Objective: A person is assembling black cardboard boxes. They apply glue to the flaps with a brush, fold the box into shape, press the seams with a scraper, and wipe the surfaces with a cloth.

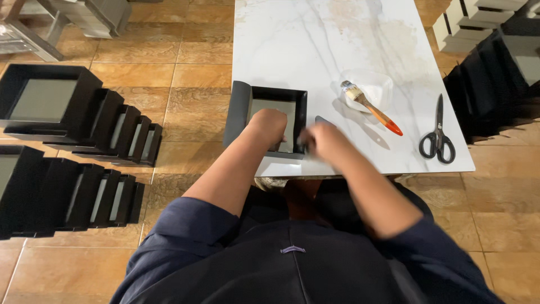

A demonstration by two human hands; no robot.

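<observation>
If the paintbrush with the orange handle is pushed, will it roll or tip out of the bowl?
The orange-handled wooden paintbrush probably tips easily: its bristle end rests on the shallow clear plastic bowl, its handle slanting down onto the white marble table. It looks light, so the bowl may slide too.

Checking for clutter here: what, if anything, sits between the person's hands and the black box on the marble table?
Nothing visible does. The left hand already rests inside the open black box, and the right hand is at its right wall. The brush, the plastic tub and the scissors all lie off to the right.
</observation>
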